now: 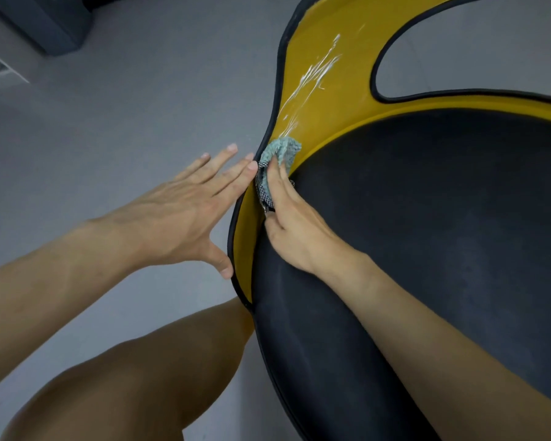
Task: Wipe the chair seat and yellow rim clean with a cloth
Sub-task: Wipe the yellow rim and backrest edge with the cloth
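The chair's black padded seat [442, 224] fills the right side, bordered by a yellow rim [325, 90] with a black edge strip. White smears streak the yellow rim above the cloth. A pale teal cloth [282, 151] with a checked underside lies bunched on the rim at the seat's left edge. My right hand [295, 224] presses it down, fingers laid over it and the thumb tucked against it. My left hand [185, 218] is spread flat, with its fingertips and thumb touching the rim's outer black edge.
Grey floor [124, 106] spreads to the left of the chair. A dark box-like object [45, 20] sits at the top left. My bare knee [159, 370] is close under the seat's front-left edge. An oval opening [474, 52] pierces the yellow backrest.
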The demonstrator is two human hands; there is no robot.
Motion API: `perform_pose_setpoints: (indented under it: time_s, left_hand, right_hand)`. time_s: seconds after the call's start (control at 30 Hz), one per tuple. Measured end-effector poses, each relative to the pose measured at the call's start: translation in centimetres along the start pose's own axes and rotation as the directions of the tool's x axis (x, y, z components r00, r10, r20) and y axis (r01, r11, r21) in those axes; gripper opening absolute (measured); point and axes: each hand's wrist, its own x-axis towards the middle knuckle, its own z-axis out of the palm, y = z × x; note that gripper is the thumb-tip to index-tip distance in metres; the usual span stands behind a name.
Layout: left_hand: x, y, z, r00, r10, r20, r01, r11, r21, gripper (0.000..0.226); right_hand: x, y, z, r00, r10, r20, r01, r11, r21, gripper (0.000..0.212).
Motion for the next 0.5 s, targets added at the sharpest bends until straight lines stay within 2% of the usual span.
perform_pose_setpoints:
  time_s: [0.07,0.2,0.27,0.37,0.5]
  left_hand:
    - [0.0,0.0,0.0,1.0,0.005,0.003,-0.005,1.0,-0.005,0.143]
    - [0.1,-0.2,0.1,0.999,0.024,-0.028,-0.023,1.0,0.006,0.143]
    - [0.2,-0.2,0.2,1.0,0.014,-0.016,-0.014,1.0,0.022,0.143]
    - [0.3,-0.4,0.6,0.999,0.019,-0.025,-0.018,0.999,0.028,0.143]
    - [0.3,-0.9,1.1,0.991,0.063,-0.117,-0.066,0.998,-0.024,0.142]
  right_hand:
    - [-1.2,-0.8,1.0,1.0,-0.008,-0.006,0.008,0.999,-0.033,0.08]
    - [-3.4,-0.4,2.8,0.991,-0.108,0.079,0.127,0.943,-0.307,0.076]
    - [-2.0,0.3,2.2,0.995,-0.084,0.056,0.099,0.913,-0.395,0.077]
    - [0.8,1.5,-0.1,0.999,-0.027,-0.024,0.015,0.903,-0.429,0.081]
    - [1.2,2.0,-0.8,0.999,-0.03,-0.042,0.009,0.902,-0.431,0.084]
